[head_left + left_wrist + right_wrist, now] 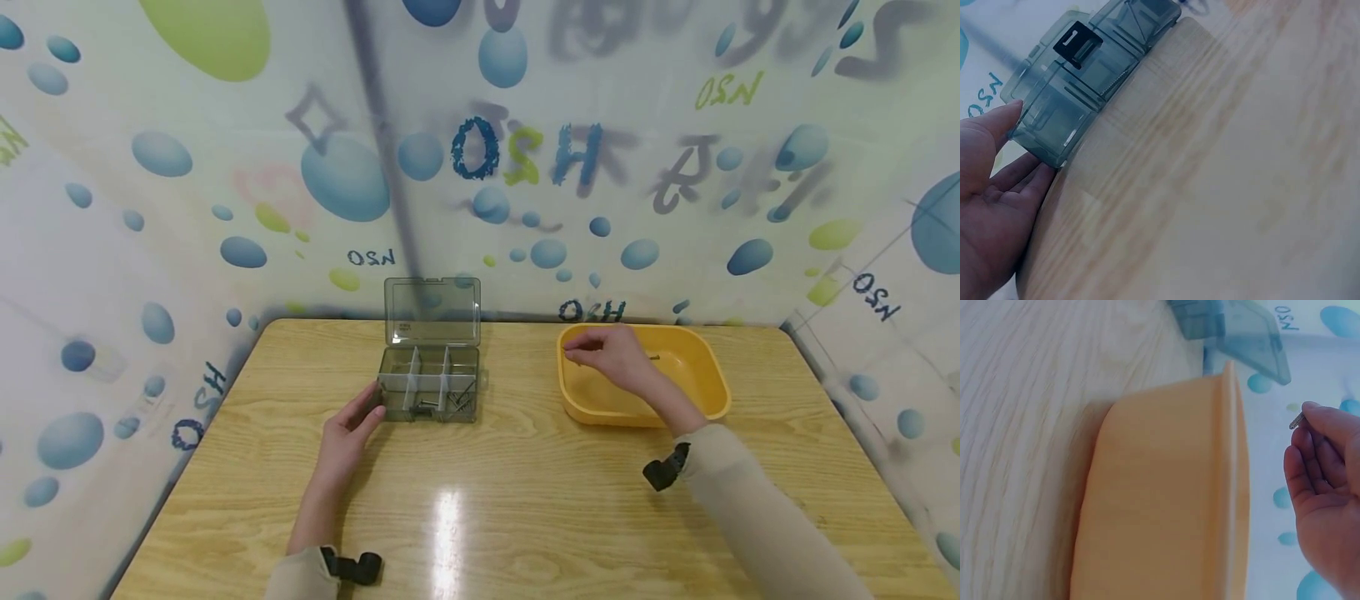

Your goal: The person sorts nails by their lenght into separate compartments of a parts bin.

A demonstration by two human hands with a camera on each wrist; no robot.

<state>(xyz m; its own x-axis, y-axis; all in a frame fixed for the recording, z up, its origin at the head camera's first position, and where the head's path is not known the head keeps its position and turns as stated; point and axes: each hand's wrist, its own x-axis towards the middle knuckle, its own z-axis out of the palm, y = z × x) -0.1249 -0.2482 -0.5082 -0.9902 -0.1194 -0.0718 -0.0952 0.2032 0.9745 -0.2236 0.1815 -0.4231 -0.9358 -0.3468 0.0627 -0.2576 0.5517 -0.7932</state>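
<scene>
A smoky see-through compartment box stands on the table with its lid raised at the back. My left hand holds its front left corner, the thumb at the front and the fingers along the side, as the left wrist view shows. Several screws lie in the front right compartment. Over the left part of a yellow plastic bin, my right hand pinches a small screw between thumb and index finger. Another screw rests inside the bin, behind that hand.
Both containers sit towards the back of the wood-grain table, the bin to the right of the box. Directly behind the table edge is a patterned wall, with more wall at each side. Black camera straps circle both wrists.
</scene>
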